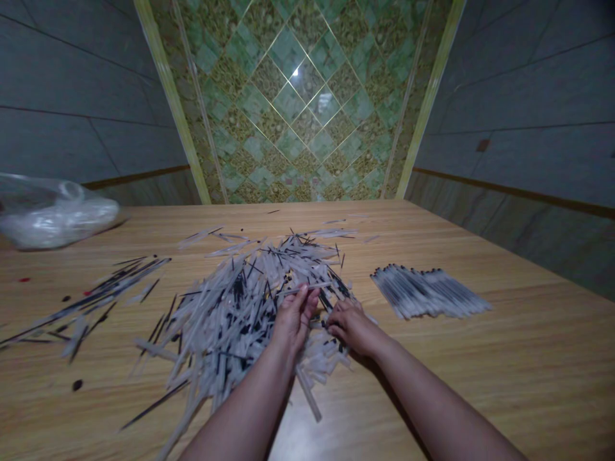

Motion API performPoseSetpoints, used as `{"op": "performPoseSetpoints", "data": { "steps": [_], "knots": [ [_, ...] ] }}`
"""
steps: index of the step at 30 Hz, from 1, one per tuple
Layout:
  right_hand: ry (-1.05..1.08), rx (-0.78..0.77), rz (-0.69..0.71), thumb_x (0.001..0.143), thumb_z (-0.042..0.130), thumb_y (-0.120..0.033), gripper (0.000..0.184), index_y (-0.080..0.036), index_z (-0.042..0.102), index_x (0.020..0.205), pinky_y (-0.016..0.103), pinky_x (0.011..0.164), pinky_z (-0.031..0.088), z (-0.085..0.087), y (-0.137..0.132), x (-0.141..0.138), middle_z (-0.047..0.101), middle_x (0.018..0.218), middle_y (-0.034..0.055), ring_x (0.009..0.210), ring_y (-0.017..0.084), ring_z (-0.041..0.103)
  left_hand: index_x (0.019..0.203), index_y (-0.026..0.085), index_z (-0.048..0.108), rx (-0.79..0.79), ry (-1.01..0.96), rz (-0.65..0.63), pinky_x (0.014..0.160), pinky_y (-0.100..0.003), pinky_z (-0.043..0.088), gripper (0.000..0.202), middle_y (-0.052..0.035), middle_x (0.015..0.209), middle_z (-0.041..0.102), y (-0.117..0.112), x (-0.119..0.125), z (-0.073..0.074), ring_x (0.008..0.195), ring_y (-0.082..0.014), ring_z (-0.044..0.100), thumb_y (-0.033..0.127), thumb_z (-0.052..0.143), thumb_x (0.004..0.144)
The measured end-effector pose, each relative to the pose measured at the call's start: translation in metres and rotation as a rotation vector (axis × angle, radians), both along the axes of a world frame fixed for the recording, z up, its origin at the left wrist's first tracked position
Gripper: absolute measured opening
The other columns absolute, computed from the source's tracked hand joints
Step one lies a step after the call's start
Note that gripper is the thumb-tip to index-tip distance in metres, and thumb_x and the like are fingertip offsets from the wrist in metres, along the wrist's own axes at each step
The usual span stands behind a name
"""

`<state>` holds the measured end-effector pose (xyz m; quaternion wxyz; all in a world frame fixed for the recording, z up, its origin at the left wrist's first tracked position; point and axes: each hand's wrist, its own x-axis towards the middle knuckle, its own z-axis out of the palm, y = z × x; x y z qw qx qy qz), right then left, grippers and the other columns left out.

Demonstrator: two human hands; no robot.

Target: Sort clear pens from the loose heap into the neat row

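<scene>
The left hand [294, 320] pinches a thin tube [321, 285] over the pile [225, 314]; I cannot tell whether the right hand [354, 326] grips anything. The tube is probably light, slippery, best held mid-length.

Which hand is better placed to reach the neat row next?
Right, probably: the right hand is at the pile's right edge, closer to the row. The left hand holds a tube and would likely have to pass the right.

The hands [292, 320] hide part of the pile [230, 326].
</scene>
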<state>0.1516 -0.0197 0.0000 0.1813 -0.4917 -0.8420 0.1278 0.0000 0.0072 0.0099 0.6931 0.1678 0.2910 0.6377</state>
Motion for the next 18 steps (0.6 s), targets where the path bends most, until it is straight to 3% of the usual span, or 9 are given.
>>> {"op": "performPoseSetpoints", "data": {
  "steps": [5,9,13,18],
  "knots": [
    [0.155,0.051,-0.042,0.084,0.046,-0.027,0.016,-0.020,0.061,0.082,0.034,0.081,0.034,0.000,0.001,0.002,0.056,0.089,0.0048,0.090,0.019,0.047,0.078,0.009,0.059,-0.015,-0.013,-0.001,0.059,-0.018,0.055,0.007,-0.0065,0.072,0.066,0.000,-0.001,0.000,0.073,-0.0160,0.066,0.008,0.062,0.071],
    [0.547,0.012,-0.191,0.085,0.040,-0.029,0.020,-0.019,0.057,0.090,0.030,0.074,0.041,0.001,0.011,0.011,0.060,0.085,0.0050,0.082,0.017,0.053,0.079,0.010,0.059,-0.012,0.005,-0.008,0.059,-0.018,0.055,0.009,-0.0067,0.073,0.066,0.000,0.000,-0.001,0.072,-0.0155,0.066,0.007,0.062,0.071],
    [0.908,-0.068,-0.307,0.077,0.052,-0.037,0.025,-0.017,0.058,0.090,0.029,0.072,0.045,0.002,0.018,0.018,0.064,0.086,0.0055,0.081,0.018,0.058,0.078,0.010,0.060,-0.025,0.039,-0.035,0.059,-0.017,0.055,0.009,-0.0072,0.075,0.067,-0.002,0.003,0.000,0.072,-0.0149,0.066,0.007,0.062,0.070],
    [1.032,-0.089,-0.328,0.070,0.061,-0.039,0.029,-0.016,0.064,0.088,0.033,0.077,0.046,0.005,0.016,0.019,0.068,0.086,0.0067,0.082,0.019,0.061,0.082,0.009,0.059,-0.034,0.099,-0.090,0.055,-0.018,0.055,0.011,-0.0093,0.074,0.067,-0.006,0.007,0.004,0.068,-0.0150,0.066,0.008,0.061,0.072]
  ]
}}
